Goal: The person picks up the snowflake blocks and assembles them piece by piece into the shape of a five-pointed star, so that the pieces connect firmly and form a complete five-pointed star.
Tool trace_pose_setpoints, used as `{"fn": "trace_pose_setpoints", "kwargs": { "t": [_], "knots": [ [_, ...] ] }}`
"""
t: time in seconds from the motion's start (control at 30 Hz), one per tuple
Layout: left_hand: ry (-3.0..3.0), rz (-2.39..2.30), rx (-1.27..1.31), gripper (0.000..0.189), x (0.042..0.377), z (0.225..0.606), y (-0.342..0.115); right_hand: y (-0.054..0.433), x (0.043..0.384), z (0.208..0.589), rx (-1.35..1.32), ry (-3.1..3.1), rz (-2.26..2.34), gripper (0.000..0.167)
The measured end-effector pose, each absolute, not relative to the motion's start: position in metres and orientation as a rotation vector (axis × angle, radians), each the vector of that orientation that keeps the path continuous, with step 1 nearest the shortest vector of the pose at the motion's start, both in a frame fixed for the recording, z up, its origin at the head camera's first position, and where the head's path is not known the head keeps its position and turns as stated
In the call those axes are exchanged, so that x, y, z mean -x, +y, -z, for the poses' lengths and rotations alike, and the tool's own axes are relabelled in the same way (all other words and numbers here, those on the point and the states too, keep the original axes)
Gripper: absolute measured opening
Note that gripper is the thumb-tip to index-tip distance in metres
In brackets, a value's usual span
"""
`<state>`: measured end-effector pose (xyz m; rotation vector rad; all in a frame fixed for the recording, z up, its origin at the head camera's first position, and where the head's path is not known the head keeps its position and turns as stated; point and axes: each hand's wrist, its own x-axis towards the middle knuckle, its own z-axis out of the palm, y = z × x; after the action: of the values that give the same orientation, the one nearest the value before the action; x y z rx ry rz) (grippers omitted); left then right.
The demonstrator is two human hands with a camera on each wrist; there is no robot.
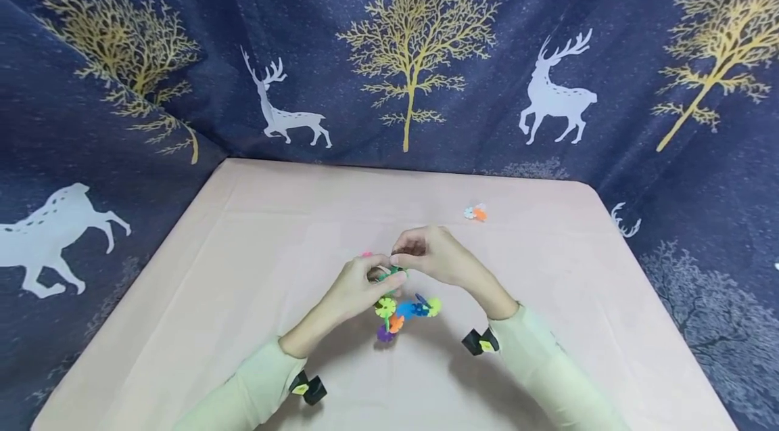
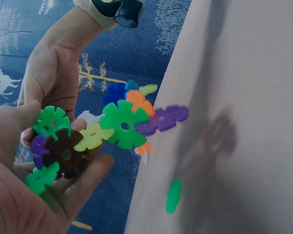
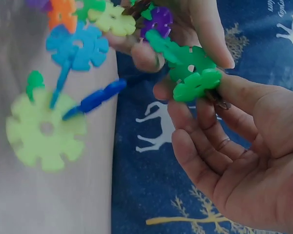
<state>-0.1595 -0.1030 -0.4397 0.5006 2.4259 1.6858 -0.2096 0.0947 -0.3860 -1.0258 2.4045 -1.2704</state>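
A chain of interlocked plastic snowflake discs hangs from my left hand (image 1: 365, 282), whose fingers and thumb grip it near a brown disc (image 2: 64, 153). Below the grip, a yellow-green disc (image 1: 385, 307), an orange disc (image 1: 396, 324), a purple disc (image 1: 385, 333) and blue discs (image 1: 406, 310) branch out over the table. My right hand (image 1: 441, 258) meets the left at the chain's upper end. Its fingertips pinch a dark brown disc (image 3: 218, 99), mostly hidden, right against the green discs (image 3: 191, 68). A pale yellow disc (image 3: 46, 129) ends the blue branch.
The table (image 1: 292, 214) has a pale pink cover. Toward its far right lie an orange disc (image 1: 479, 214) and a white disc (image 1: 469, 213). A loose green disc (image 2: 173, 196) lies on the cover. A dark blue cloth (image 1: 316, 32) with deer and trees hangs around the table.
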Motion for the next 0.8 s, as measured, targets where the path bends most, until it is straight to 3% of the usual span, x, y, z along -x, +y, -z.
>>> {"fn": "trace_pose_setpoints", "kwargs": {
  "t": [0.2,0.43,0.8],
  "knots": [
    [2.427,-1.656,-0.492,0.035,0.16,0.444,-0.112,0.086,0.216,0.389,1.007,2.369,1.227,0.007],
    [2.483,-1.657,-0.448,0.035,0.159,0.45,-0.126,0.08,0.231,0.404,0.969,2.334,1.251,0.022],
    [2.359,-1.684,-0.426,0.037,0.156,0.45,-0.14,0.074,0.24,0.449,1.04,2.334,0.994,0.019]
  ]
}}
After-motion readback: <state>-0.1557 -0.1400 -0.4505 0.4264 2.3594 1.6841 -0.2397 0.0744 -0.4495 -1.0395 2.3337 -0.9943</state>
